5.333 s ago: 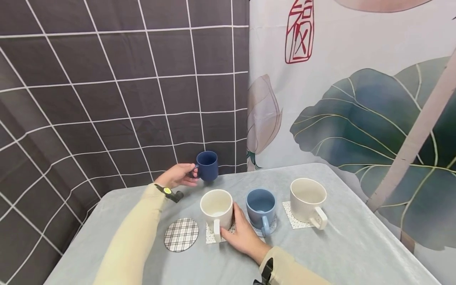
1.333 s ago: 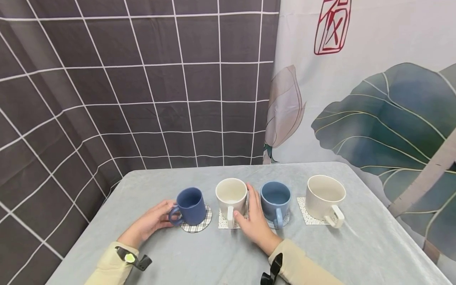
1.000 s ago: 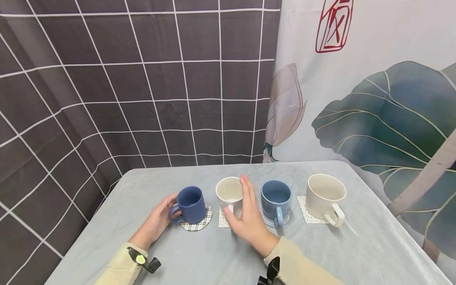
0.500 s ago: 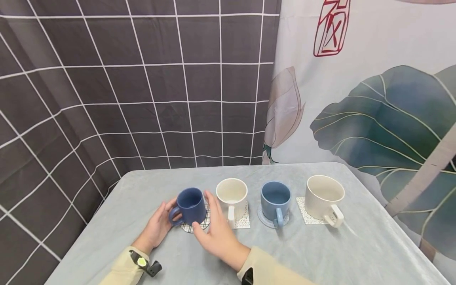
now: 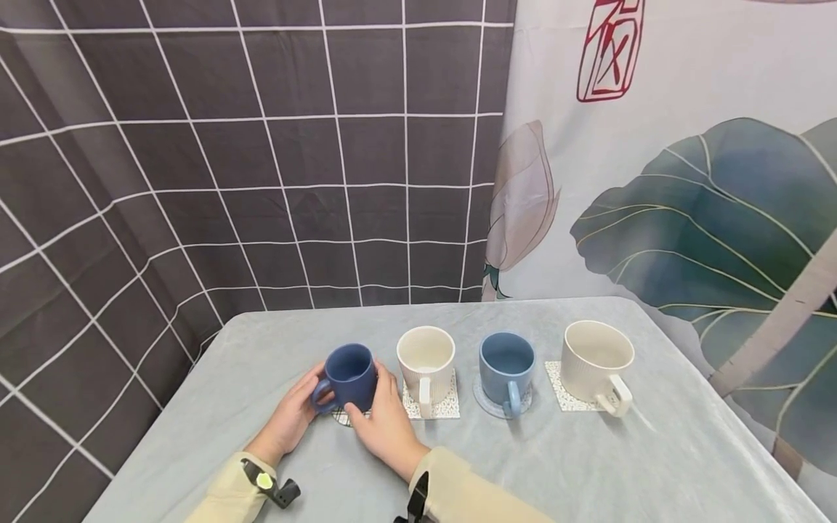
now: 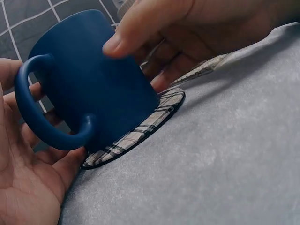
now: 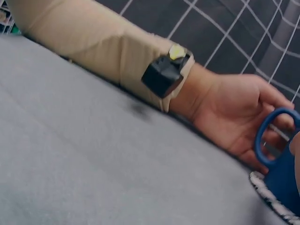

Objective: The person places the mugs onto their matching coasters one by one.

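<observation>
A dark blue mug (image 5: 350, 374) stands upright on a round plaid coaster (image 6: 136, 140) at the left of the row, its handle pointing left and toward me. My right hand (image 5: 389, 428) holds the mug's right side, thumb across the front and fingers round the far side. On the other side, my left hand (image 5: 288, 418) cups the mug by its handle, its relaxed fingers reaching behind the handle toward the wall of the mug. The left wrist view shows its palm off the handle. Most of the coaster is hidden under the mug and right hand in the head view.
To the right stand a cream mug (image 5: 425, 359) on a speckled square coaster (image 5: 445, 407), a light blue mug (image 5: 506, 370) on a round coaster, and a larger cream mug (image 5: 595, 363) on another square one. A grey cloth covers the table (image 5: 556, 465).
The dark blue mug has come from the table's far left onto the plaid coaster. My right hand has left the neighbouring cream mug and taken hold of the blue one. My left hand's fingers moved up alongside it.
</observation>
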Action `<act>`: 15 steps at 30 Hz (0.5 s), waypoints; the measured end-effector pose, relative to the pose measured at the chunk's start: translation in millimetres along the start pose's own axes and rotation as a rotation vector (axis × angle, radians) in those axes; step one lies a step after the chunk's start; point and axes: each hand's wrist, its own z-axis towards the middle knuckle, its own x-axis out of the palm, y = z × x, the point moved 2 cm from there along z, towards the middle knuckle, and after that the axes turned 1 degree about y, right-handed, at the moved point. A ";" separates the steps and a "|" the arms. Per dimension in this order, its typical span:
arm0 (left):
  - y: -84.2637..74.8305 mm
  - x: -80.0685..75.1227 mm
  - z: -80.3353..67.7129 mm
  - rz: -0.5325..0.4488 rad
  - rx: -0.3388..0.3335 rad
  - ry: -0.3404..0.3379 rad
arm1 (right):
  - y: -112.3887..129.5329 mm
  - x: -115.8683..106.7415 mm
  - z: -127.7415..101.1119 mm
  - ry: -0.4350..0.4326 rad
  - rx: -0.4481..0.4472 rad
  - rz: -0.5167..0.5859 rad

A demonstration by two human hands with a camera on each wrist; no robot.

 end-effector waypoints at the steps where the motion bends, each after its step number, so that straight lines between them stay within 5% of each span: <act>1: 0.3 0.4 0.4 0.002 -0.002 -0.002 | -1.7 1.8 0.5 -0.008 0.007 -0.004; 15: -1.7 0.6 0.0 0.027 0.011 0.043 | -11.7 9.5 6.4 -0.123 -0.077 -0.198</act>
